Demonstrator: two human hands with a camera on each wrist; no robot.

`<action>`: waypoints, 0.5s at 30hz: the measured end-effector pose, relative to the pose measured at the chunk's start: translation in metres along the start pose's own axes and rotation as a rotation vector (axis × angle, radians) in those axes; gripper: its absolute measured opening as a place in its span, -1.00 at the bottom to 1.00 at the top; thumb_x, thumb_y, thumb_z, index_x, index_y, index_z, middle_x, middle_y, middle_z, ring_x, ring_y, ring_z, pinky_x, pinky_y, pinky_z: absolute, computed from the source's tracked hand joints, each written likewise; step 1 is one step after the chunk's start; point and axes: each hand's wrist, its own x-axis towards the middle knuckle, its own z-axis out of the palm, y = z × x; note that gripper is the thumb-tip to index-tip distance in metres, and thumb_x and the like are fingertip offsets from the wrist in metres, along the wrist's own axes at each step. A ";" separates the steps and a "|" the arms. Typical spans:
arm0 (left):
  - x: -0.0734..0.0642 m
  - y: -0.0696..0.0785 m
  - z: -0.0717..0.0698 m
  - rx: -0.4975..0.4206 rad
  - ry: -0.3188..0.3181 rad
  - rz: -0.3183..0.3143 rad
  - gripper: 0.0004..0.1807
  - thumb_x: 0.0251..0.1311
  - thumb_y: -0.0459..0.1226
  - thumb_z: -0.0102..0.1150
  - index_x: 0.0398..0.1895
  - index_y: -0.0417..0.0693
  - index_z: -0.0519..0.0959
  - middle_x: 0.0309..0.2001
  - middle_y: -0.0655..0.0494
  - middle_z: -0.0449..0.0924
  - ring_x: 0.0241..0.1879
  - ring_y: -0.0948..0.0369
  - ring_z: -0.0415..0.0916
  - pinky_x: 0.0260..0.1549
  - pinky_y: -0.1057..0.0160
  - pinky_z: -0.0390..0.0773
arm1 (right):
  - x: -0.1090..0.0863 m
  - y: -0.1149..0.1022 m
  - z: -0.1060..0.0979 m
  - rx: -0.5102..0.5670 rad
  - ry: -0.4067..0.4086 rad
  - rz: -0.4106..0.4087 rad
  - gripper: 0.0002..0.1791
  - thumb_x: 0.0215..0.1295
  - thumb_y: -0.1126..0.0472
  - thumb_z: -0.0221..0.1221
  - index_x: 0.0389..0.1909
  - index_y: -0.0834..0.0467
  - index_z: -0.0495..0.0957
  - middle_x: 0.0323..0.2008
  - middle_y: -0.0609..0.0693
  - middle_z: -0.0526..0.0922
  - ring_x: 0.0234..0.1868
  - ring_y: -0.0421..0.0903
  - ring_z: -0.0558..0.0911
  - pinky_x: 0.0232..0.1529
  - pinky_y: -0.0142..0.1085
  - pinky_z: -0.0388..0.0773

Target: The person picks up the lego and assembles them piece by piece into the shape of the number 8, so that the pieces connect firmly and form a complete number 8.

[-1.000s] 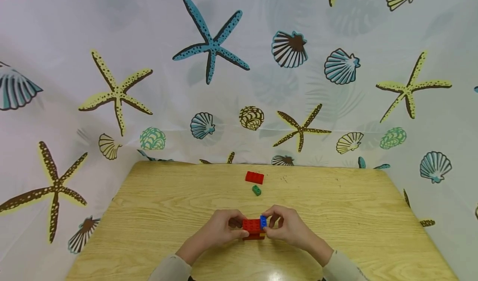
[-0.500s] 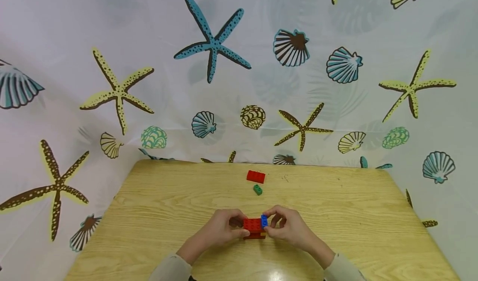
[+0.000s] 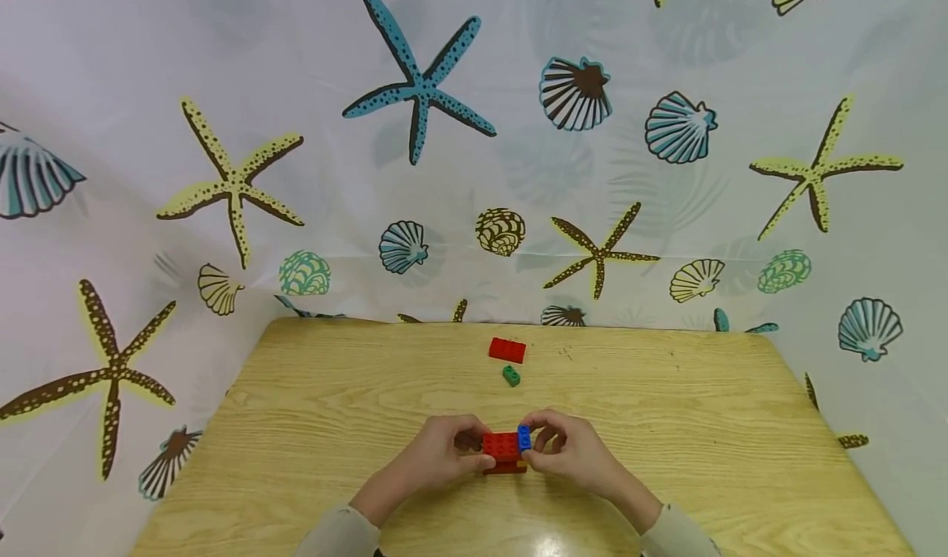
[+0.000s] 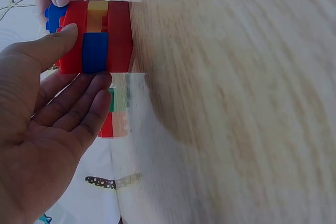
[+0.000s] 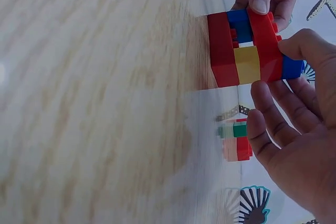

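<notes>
In the head view a small stack of toy building bricks stands on the table in front of me. Its base is a red brick (image 4: 121,38); above that sit a blue brick (image 4: 95,53) at the left end and a yellow brick (image 5: 247,65) at the right. A second red brick (image 3: 500,444) bridges these two. Another small blue brick (image 3: 523,437) is on top at the right end, pinched between thumb and fingers of my right hand (image 3: 569,450). My left hand (image 3: 447,450) grips the left end of the upper red brick, thumb on the near side.
Behind the stack lie a small green brick (image 3: 511,375) and, farther back, a red brick (image 3: 507,350). The wooden table (image 3: 355,376) ends at a white curtain (image 3: 474,170) printed with starfish and shells, which also hangs along both sides.
</notes>
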 end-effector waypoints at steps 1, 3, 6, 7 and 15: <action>0.000 0.000 0.000 -0.003 0.003 0.005 -0.70 0.33 -0.13 0.45 0.00 -0.09 0.70 -0.09 0.09 0.77 -0.13 0.21 0.73 -0.06 0.11 0.75 | 0.000 0.000 0.000 -0.001 -0.001 0.001 -0.64 0.32 0.18 0.43 0.11 0.07 0.66 -0.16 0.10 0.73 -0.23 -0.23 0.65 -0.28 -0.41 0.58; 0.000 0.001 0.001 -0.011 0.009 0.014 -0.69 0.33 -0.14 0.45 0.01 -0.12 0.70 -0.10 0.07 0.77 -0.13 0.17 0.74 -0.06 0.06 0.75 | 0.000 0.000 0.000 -0.004 -0.001 0.003 -0.64 0.32 0.18 0.43 0.11 0.07 0.66 -0.18 0.09 0.73 -0.23 -0.23 0.65 -0.29 -0.41 0.58; 0.000 0.001 0.002 -0.020 0.016 0.023 -0.68 0.32 -0.15 0.45 0.02 -0.13 0.71 -0.10 0.06 0.78 -0.12 0.12 0.74 -0.05 0.03 0.75 | 0.000 0.001 0.000 -0.005 -0.002 0.004 -0.64 0.32 0.19 0.43 0.11 0.07 0.66 -0.19 0.07 0.73 -0.24 -0.23 0.65 -0.30 -0.42 0.58; 0.000 0.000 0.003 -0.022 0.019 0.027 -0.68 0.32 -0.15 0.46 0.02 -0.14 0.71 -0.10 0.06 0.78 -0.12 0.11 0.74 -0.05 0.02 0.75 | 0.000 0.001 0.000 -0.006 -0.003 0.003 -0.64 0.32 0.19 0.43 0.11 0.07 0.66 -0.19 0.06 0.73 -0.24 -0.23 0.65 -0.30 -0.42 0.58; 0.001 -0.004 0.002 -0.028 0.017 0.003 -0.65 0.38 -0.05 0.39 0.04 -0.07 0.72 -0.09 0.13 0.78 -0.13 0.22 0.72 -0.06 0.17 0.74 | 0.001 0.002 0.000 -0.013 -0.008 -0.003 -0.65 0.32 0.19 0.43 0.10 0.07 0.66 -0.21 0.02 0.73 -0.25 -0.22 0.64 -0.28 -0.42 0.59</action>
